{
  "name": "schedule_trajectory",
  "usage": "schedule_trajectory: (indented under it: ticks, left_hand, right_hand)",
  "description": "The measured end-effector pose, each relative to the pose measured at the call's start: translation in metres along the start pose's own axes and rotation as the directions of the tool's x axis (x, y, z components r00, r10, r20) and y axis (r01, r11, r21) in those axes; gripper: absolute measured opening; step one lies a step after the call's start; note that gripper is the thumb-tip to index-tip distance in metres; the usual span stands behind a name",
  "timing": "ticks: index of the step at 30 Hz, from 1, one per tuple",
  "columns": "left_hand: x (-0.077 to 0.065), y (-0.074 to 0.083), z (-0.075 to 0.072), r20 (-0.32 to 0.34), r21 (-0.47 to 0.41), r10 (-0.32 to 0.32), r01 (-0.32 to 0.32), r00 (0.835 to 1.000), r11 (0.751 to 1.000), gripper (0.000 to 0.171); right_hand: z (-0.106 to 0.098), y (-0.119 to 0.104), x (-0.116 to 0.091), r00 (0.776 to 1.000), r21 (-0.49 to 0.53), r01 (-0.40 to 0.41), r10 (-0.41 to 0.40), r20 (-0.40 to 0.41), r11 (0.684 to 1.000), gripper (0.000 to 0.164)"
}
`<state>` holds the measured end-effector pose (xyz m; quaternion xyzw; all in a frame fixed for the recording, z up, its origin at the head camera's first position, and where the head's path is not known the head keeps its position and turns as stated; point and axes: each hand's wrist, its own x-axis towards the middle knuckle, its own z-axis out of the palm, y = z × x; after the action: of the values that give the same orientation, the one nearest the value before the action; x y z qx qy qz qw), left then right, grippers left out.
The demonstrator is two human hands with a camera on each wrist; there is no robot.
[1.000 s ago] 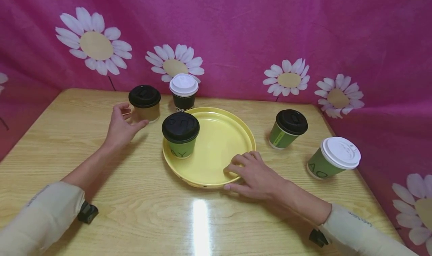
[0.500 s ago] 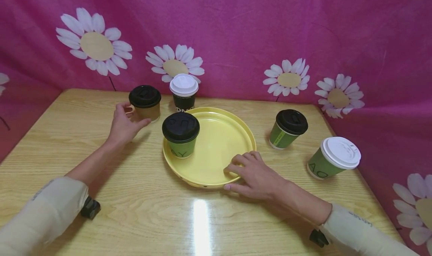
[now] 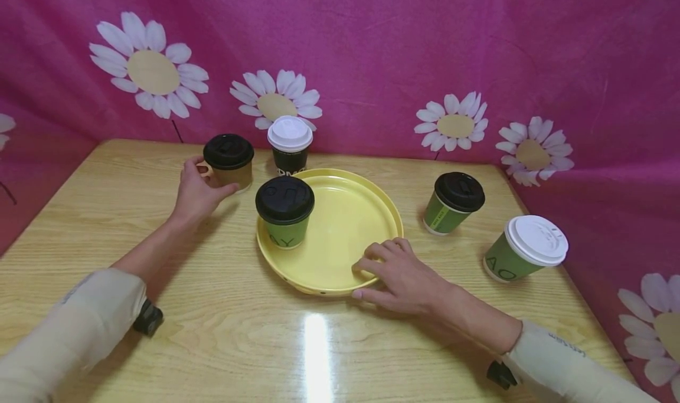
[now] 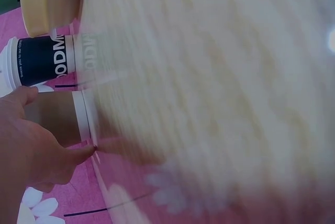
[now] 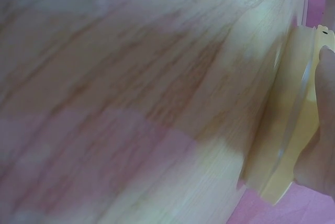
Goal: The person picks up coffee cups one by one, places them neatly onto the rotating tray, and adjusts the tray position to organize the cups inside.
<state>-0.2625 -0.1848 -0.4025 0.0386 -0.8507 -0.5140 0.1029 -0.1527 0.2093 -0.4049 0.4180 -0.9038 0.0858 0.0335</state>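
Note:
My left hand (image 3: 196, 193) is curved around the lower side of a brown paper coffee cup (image 3: 234, 179) with a black lid, thumb along its front and fingers at its left side. In the left wrist view, this brown cup (image 4: 55, 116) stands between thumb and fingers, its lid end hidden by the hand. My right hand (image 3: 401, 279) grips the near right rim of a round yellow tray (image 3: 340, 226), thumb outside and fingers over the inside. On the tray's left part stands a green coffee cup (image 3: 287, 229) with a black lid.
A black cup (image 3: 289, 155) with a white lid stands behind the tray, beside the brown cup. To the right are a black-lidded green cup (image 3: 448, 211) and a white-lidded green cup (image 3: 512, 255). A pink flowered cloth (image 3: 366, 66) hangs behind the wooden table (image 3: 239, 344).
My left hand has shifted slightly right and closer around the brown cup, the forearm following. The right hand, the tray and the cups have stayed in place.

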Motion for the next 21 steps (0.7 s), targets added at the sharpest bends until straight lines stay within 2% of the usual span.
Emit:
schedule_trajectory:
  ticks: [5,13,21]
  left_hand:
    - [0.002,0.001,0.001,-0.003,0.004,0.007,-0.007,1.000,1.000,0.091]
    - [0.005,0.001,0.002,0.024,0.007,-0.018,0.018,1.000,1.000,0.095]
    - [0.012,0.000,0.004,0.015,0.022,-0.005,0.004,1.000,1.000,0.098]
  right_hand:
    - [-0.001,0.000,0.000,1.000,-0.002,0.005,-0.005,-0.011,1.000,0.045]
    - [0.001,0.000,0.000,0.999,-0.004,0.026,-0.026,-0.045,1.000,0.045]
    - [0.001,0.001,-0.001,0.998,-0.004,0.036,-0.036,-0.055,0.999,0.047]
